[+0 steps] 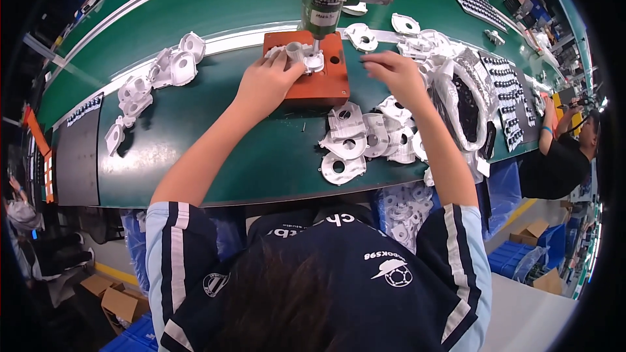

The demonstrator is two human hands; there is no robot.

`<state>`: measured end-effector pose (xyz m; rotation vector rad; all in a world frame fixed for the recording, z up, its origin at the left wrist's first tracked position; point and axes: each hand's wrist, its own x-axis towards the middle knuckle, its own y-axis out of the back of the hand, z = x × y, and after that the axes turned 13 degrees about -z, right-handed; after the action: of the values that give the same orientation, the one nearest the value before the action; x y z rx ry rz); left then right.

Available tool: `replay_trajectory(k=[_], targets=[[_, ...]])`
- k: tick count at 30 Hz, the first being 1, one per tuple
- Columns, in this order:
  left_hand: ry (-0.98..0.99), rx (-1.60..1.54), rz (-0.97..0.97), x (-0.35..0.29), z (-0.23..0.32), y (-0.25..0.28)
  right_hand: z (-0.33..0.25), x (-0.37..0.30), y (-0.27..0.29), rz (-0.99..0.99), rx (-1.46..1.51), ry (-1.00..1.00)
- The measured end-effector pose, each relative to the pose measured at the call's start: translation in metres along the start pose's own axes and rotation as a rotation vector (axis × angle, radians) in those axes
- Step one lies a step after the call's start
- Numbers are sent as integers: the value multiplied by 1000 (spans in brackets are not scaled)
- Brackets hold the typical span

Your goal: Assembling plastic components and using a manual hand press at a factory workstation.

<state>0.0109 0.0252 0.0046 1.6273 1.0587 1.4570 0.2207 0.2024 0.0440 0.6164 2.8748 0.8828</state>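
Observation:
My left hand (270, 79) is closed around a white plastic housing part (314, 63). The part rests on an orange-red fixture block (315, 91), right under the tip of a green press or driver head (323, 3). To the right of the block, my right hand (396, 75) hovers over the bench with its fingers stretched toward the block, thumb and forefinger apart. No held thing can be made out in it. Close to that hand lie a loose white housing (360, 39) behind it and a pile of white housings (375, 135) in front of it.
More white housings (175, 68) stand in a row on the green bench (215, 150) at left. A clear plastic bag (450, 94) with dark contents sits at right, beside a tray of small black-and-white parts (505, 98). Another person (564, 156) works at far right.

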Motion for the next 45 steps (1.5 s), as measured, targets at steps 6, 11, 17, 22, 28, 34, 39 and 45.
replay_trajectory(k=[6,11,17,22,28,34,39,45], targets=[[21,151,-91,-1,3,7,-10,43,-32,-1,-78,78],[32,42,-227,1,7,10,-8,49,-42,55,-61,97],[-14,-134,-66,-11,4,1,17,74,-65,196,-255,256],[-76,-194,-35,-14,-10,-6,14,77,-69,205,-410,218],[22,-352,-91,-15,-13,-6,18,73,-74,205,-412,462],[17,-419,-122,-17,-11,0,-4,47,-73,13,-756,405],[47,-275,-87,-16,-4,1,-19,33,-78,99,-831,443],[86,-266,27,-19,-4,-19,-36,-5,-112,-89,-785,568]])
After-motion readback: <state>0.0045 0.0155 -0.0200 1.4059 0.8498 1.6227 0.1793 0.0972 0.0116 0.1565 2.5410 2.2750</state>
